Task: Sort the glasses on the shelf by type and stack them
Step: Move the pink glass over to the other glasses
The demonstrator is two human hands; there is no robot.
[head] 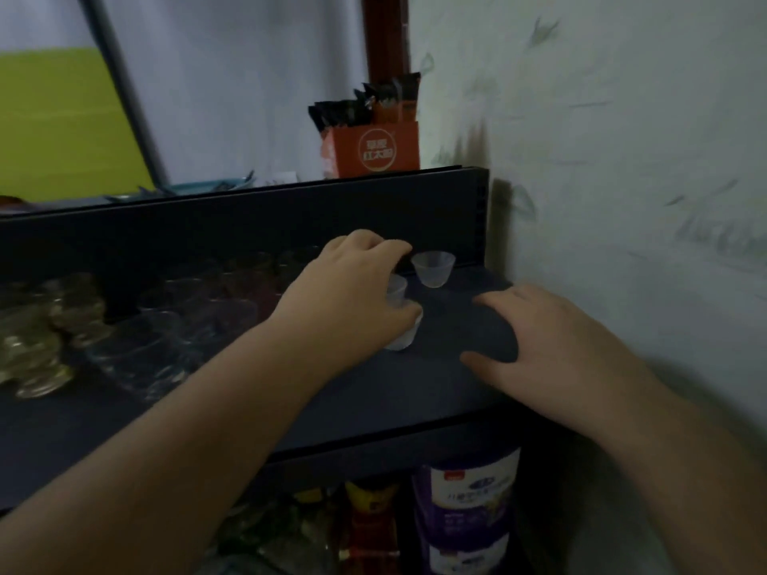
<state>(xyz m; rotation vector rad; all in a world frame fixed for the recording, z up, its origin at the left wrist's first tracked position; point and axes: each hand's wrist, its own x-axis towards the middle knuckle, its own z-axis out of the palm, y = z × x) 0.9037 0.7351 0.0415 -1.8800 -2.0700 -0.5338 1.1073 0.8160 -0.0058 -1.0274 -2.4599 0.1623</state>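
A: Start with the hands. What is the left hand point(352, 292) doing?

B: It reaches in over the dark shelf point(415, 383) with fingers and thumb curled around small frosted plastic cups point(400, 317). One cup shows below the thumb, another peeks out between thumb and fingers. Whether they are nested or just side by side under the palm, I cannot tell.

A: And the right hand point(552, 346)?

B: Spread, palm down, fingers relaxed and straight, low over the shelf near its right end. It holds nothing. Whether it touches the surface is unclear.

A: Any cup standing free?

B: Yes, a single translucent cup point(433, 269) stands upright towards the back of the shelf, just beyond the left fingertips and up and to the left of the right hand. It is small, tapered, wider at the rim than at the base, milky and matte.

A: What about the rest of the glassware?

B: To the left of the left forearm sits a cluster of clear glasses point(166, 325), smooth and shiny, blurred together so I cannot count them. Further left are gold-tinted glasses point(37, 338), ribbed or faceted by the look of the glints.

A: And beyond the shelf?

B: An orange carton point(373, 149) holding dark sachets stands on the top board. Below the shelf sit white and purple tins point(469, 504). A pale patterned wall point(622, 159) closes the right side.
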